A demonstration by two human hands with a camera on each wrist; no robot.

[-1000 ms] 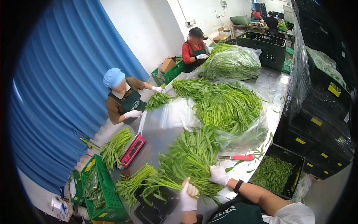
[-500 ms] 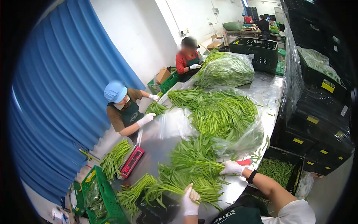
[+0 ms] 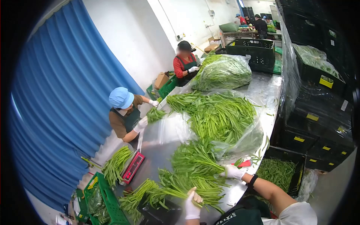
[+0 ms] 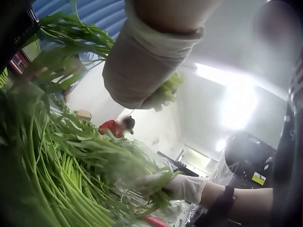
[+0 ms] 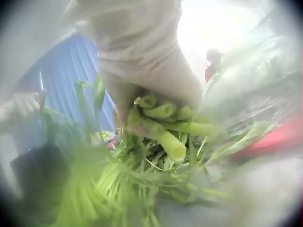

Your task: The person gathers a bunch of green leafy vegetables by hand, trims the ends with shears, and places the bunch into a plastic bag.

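Observation:
My gloved left hand (image 3: 193, 205) grips a bunch of water spinach (image 3: 165, 192) by its stems, the leaves pointing left over a black crate. Cut stem ends (image 4: 168, 92) poke out past that glove in the left wrist view. With my gloved right hand (image 3: 233, 172) I hold a second bunch of water spinach (image 3: 197, 162) at its stem end, leaves toward the middle of the table. Its hollow stems (image 5: 165, 137) show below the palm in the right wrist view. Loose water spinach (image 3: 204, 187) lies between my hands. A red handle (image 3: 245, 163) sits just beyond my right hand.
A large heap of greens (image 3: 221, 116) on plastic covers the metal table (image 3: 159, 135). Left stand a red scale (image 3: 133, 167) with greens and a green crate (image 3: 108, 202). Two people work across the table. Black crates (image 3: 311, 127) are stacked right; a crate of leaves (image 3: 277, 174) sits below.
My right hand has moved up and right over the red-handled tool and now holds a bunch apart from the pile. The left hand keeps its bunch. The blue-capped person's near hand has risen.

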